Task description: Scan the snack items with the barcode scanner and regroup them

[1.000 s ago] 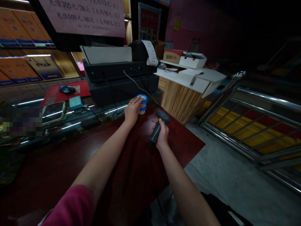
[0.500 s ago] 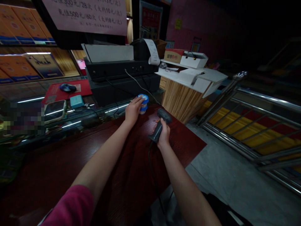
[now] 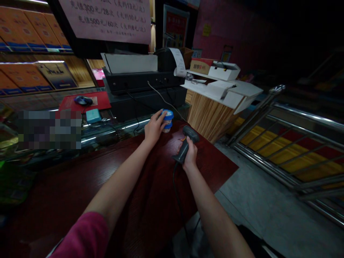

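Note:
Two small clear tubs with blue lids (image 3: 168, 115) stand stacked near the far edge of the dark red wooden counter (image 3: 118, 175). At their left side is my left hand (image 3: 153, 129), fingers apart, the fingertips at the edge of the lids; whether they touch cannot be made out. My right hand (image 3: 191, 152) is wrapped round the handle of a dark grey barcode scanner (image 3: 183, 148), held over the counter to the right of the tubs. The scanner's head points up and away, and its black cable (image 3: 174, 186) hangs toward me.
Behind the tubs stands a black cash drawer (image 3: 145, 96), with a receipt printer (image 3: 165, 59) and its curled paper on top. A computer mouse (image 3: 83, 100) lies on a red mat (image 3: 103, 100) at left. Metal railing (image 3: 309, 114) and grey floor (image 3: 242, 193) are at right.
My left hand's fingers have come off the top of the lids to the tubs' left side and spread. My right hand still grips the scanner. The whole view has shifted slightly.

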